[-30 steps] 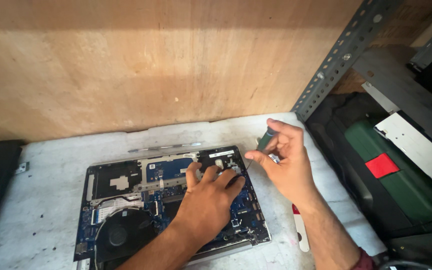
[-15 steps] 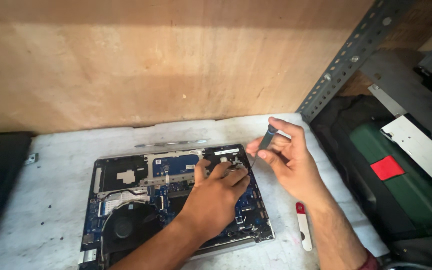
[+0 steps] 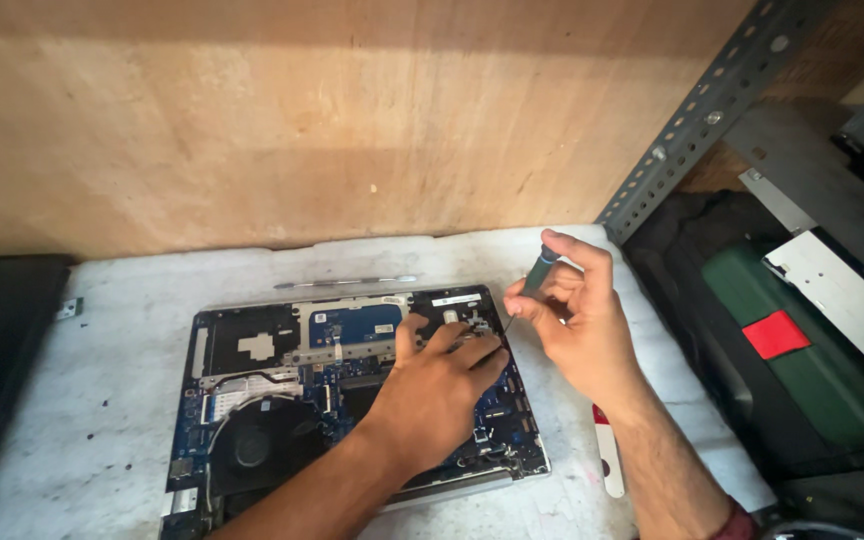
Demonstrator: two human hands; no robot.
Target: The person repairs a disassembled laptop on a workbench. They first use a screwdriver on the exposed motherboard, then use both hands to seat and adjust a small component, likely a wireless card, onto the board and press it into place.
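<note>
A red square label [image 3: 775,333] sits on the green case [image 3: 812,370] at right. The left hand [image 3: 442,385] still lies flat, fingers spread, on the opened laptop [image 3: 252,390] on the white table [image 3: 72,440]. The right hand [image 3: 577,320] stays clamped on a screwdriver [image 3: 537,272] at the laptop's far right corner.

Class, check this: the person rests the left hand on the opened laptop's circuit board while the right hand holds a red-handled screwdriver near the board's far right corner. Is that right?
Not quite. In the head view the screwdriver in the right hand has a dark green handle, not red. The rest holds: the left hand rests on the opened laptop.
</note>
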